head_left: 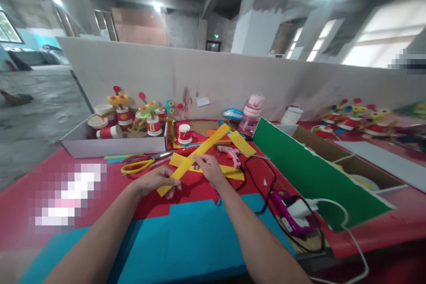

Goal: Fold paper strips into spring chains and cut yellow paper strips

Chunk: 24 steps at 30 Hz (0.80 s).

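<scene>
My left hand (162, 180) pinches the lower end of a yellow paper strip (209, 142), which slants up to the right above the table. Further up the same strip, my right hand (207, 167) grips its edge between thumb and fingers. Behind and below it lies another yellow strip (233, 172), partly hidden by my right hand. A third yellow piece (242, 143) rests near the pink glue gun (229, 155). Left of my hands are yellow-handled scissors (137, 166). A red and white paper cup (185, 133) stands behind the strips.
A white tray (113, 147) of paper-cup figures stands at the left. Blue sheets (186, 239) cover the near table. At the right are a green-sided box (309, 173), a purple power strip (293, 217) and loose cables. A pink bottle (253, 113) stands by the pale partition (213, 75).
</scene>
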{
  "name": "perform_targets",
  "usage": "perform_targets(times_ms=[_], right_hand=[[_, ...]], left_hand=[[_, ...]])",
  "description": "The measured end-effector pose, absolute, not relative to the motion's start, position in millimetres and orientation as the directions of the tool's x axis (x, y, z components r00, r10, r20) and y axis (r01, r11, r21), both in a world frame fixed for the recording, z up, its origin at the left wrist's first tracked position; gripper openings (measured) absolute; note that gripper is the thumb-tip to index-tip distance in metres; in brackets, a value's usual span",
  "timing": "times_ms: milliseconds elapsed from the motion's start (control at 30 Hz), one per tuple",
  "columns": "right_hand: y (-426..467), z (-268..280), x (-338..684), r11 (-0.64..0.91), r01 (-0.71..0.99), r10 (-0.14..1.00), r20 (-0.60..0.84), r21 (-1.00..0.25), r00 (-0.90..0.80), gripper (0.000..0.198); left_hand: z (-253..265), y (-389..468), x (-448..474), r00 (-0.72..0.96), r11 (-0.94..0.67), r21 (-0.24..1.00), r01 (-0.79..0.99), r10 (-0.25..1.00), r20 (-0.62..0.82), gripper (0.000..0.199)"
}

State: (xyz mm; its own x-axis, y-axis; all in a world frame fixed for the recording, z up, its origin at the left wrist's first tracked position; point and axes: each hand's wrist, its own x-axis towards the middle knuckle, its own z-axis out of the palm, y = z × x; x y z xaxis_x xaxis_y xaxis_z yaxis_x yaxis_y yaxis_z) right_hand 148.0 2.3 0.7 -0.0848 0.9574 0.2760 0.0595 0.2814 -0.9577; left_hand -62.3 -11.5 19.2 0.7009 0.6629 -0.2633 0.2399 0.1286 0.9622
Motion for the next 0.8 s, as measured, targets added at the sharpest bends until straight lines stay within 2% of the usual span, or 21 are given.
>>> perform_targets(times_ms=[233,333,433,667,800], right_hand=[[-16,5,130,0.43,0.325,0.902,0.418,-0.842,-0.109,0.047],[-18,6,130,0.46,0.378,0.88,0.469,-0.803,-0.076,0.047],[-9,7,145,0.426,0.409,0.883,0.469,-0.807,0.005,0.047],[7,11,177,0.338,0.524,0.843,0.499,-0.782,0.201,0.049],[14,12,195,0.294,0.457,0.829,0.462,-0.839,0.315,0.051]], left_hand=[[17,-15,-44,0.596,0.074,0.993,0.089,0.795,-0.113,0.036],[16,-17,-39,0.6,0.154,0.987,0.048,0.786,-0.151,0.04],[16,-18,-42,0.652,0.218,0.973,0.081,0.726,-0.217,0.04],[17,-17,-48,0.714,0.154,0.977,0.149,0.667,-0.214,0.037],[20,-17,-54,0.711,0.132,0.974,0.187,0.665,-0.226,0.036]])
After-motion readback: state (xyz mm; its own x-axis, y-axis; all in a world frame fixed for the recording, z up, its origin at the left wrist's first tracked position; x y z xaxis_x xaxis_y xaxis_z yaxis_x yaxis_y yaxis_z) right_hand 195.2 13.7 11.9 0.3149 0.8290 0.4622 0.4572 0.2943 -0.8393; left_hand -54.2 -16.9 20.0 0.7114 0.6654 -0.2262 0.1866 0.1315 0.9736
